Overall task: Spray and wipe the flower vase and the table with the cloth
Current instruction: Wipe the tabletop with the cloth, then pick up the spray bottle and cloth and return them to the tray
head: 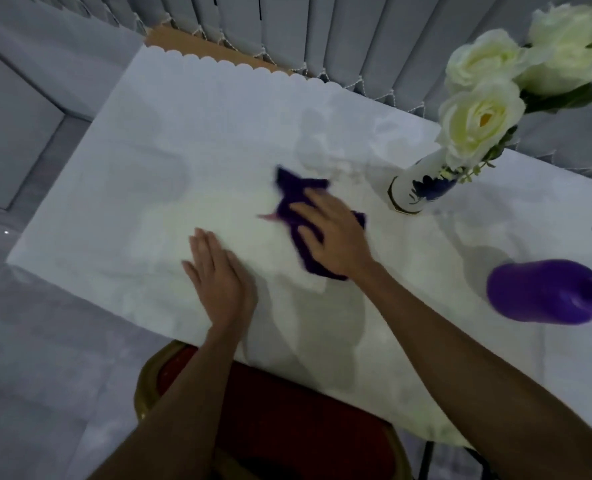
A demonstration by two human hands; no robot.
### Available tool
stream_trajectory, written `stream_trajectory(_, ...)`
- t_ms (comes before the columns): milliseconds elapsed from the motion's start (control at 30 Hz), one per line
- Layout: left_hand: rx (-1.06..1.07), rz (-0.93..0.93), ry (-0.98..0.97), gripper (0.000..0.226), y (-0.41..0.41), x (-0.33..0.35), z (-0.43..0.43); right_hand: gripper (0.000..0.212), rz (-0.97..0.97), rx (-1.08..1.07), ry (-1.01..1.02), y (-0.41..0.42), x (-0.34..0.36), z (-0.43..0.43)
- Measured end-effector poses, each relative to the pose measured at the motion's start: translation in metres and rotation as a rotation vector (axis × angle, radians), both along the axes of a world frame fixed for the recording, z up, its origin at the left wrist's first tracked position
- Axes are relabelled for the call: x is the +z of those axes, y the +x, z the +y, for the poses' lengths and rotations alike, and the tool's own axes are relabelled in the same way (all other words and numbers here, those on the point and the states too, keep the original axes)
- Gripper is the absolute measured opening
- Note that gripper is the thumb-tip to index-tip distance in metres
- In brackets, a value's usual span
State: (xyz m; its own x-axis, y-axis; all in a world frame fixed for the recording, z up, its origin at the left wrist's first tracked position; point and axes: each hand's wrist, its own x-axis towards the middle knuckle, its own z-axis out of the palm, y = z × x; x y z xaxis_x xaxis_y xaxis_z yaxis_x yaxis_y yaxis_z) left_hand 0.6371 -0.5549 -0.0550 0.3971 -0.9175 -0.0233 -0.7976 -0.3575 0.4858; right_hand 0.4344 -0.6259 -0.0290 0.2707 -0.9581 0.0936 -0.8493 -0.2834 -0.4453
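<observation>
A purple cloth lies crumpled on the white-covered table near its middle. My right hand presses flat on the cloth, fingers spread. Flat on the tablecloth to the left of the cloth rests my left hand, holding nothing. A white flower vase with a blue flower pattern stands at the right, carrying cream roses. A purple spray bottle stands at the far right, its head cut off by the frame edge.
A red-seated chair with a gold frame is tucked under the table's near edge. Grey vertical blinds hang behind the table. A grey tiled floor lies to the left.
</observation>
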Motion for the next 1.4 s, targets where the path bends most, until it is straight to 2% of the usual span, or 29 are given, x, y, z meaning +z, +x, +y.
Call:
stream_trajectory(67,-0.033,-0.082,0.011,0.051,0.004,0.001,0.002,0.044,-0.012,-0.357,0.033,0.004,0.002,0.03)
stream_trajectory(100,-0.039,-0.113,0.015,0.051,0.0,0.001,0.002,0.045,-0.019,-0.379,0.029,0.014,0.0,0.045)
stream_trajectory(133,-0.036,-0.124,0.025,0.052,-0.003,0.0,0.003,0.044,-0.038,-0.261,0.007,0.024,-0.003,0.063)
stream_trajectory(200,-0.062,-0.125,0.057,0.054,-0.005,0.0,0.003,0.045,-0.034,0.121,0.012,0.029,-0.008,0.108)
stream_trajectory(233,-0.071,-0.13,0.074,0.055,-0.003,-0.001,0.002,0.045,-0.004,0.244,0.037,0.018,-0.007,0.129)
stream_trajectory(267,-0.072,-0.13,0.087,0.056,0.0,-0.001,-0.001,0.046,0.028,0.27,0.048,-0.001,-0.007,0.143)
stream_trajectory(333,-0.115,-0.119,0.088,0.057,-0.005,0.003,-0.004,0.047,0.076,0.066,0.027,-0.049,-0.007,0.169)
stream_trajectory(433,-0.308,-0.138,0.066,0.058,-0.039,0.012,-0.001,0.047,0.075,-0.556,-0.002,-0.096,0.001,0.206)
stream_trajectory(467,-0.398,-0.144,0.071,0.058,-0.056,0.014,0.004,0.047,0.073,-0.703,-0.005,-0.095,0.001,0.213)
stream_trajectory(500,-0.497,-0.151,0.084,0.058,-0.075,0.016,0.011,0.048,0.067,-0.755,0.009,-0.087,0.0,0.219)
stream_trajectory(533,-0.604,-0.158,0.097,0.059,-0.094,0.017,0.02,0.049,0.064,-0.71,0.026,-0.077,-0.001,0.225)
stream_trajectory(600,-0.796,-0.171,0.119,0.061,-0.133,0.02,0.038,0.049,0.122,-0.44,0.046,-0.071,-0.005,0.241)
stream_trajectory(633,-0.867,-0.167,0.137,0.061,-0.152,0.021,0.048,0.05,0.183,-0.353,0.034,-0.081,-0.006,0.25)
stream_trajectory(667,-0.914,-0.143,0.161,0.06,-0.169,0.021,0.058,0.05,0.23,-0.352,0.017,-0.098,-0.005,0.26)
stream_trajectory(700,-0.94,-0.11,0.185,0.058,-0.182,0.022,0.067,0.05,0.248,-0.436,0.015,-0.116,-0.006,0.271)
stream_trajectory(767,-0.971,-0.067,0.221,0.055,-0.197,0.02,0.084,0.049,0.203,-0.773,0.087,-0.146,-0.005,0.293)
stream_trajectory(833,-1.0,-0.105,0.25,0.057,-0.202,0.019,0.096,0.051,0.101,-1.121,0.178,-0.155,-0.003,0.305)
stream_trajectory(867,-1.014,-0.139,0.264,0.059,-0.202,0.019,0.1,0.052,0.067,-1.208,0.196,-0.15,-0.002,0.304)
stream_trajectory(900,-1.026,-0.174,0.279,0.061,-0.202,0.02,0.101,0.053,0.054,-1.2,0.194,-0.141,-0.001,0.3)
stream_trajectory(933,-1.032,-0.199,0.296,0.063,-0.201,0.02,0.101,0.053,0.048,-1.101,0.187,-0.13,-0.001,0.295)
stream_trajectory(1033,-1.032,-0.234,0.343,0.066,-0.204,0.027,0.111,0.052,0.068,-0.616,0.184,-0.12,0.001,0.298)
stream_trajectory(1067,-1.035,-0.239,0.353,0.066,-0.205,0.03,0.116,0.052,0.089,-0.546,0.189,-0.127,0.003,0.302)
stream_trajectory(1100,-1.044,-0.232,0.37,0.067,-0.206,0.032,0.121,0.052,0.11,-0.567,0.207,-0.136,0.004,0.303)
stream_trajectory(1200,-1.086,-0.142,0.419,0.075,-0.214,0.046,0.13,0.055,0.066,-0.863,0.34,-0.148,0.01,0.3)
stream_trajectory(1233,-1.11,-0.102,0.409,0.08,-0.217,0.052,0.132,0.057,0.023,-0.858,0.371,-0.146,0.014,0.293)
stream_trajectory(1333,-1.187,-0.018,0.351,0.095,-0.223,0.061,0.136,0.066,-0.221,-0.617,0.374,-0.147,0.036,0.272)
stream_trajectory(1400,-1.188,-0.001,0.305,0.091,-0.22,0.059,0.135,0.064,-0.274,-0.669,0.296,-0.166,0.058,0.264)
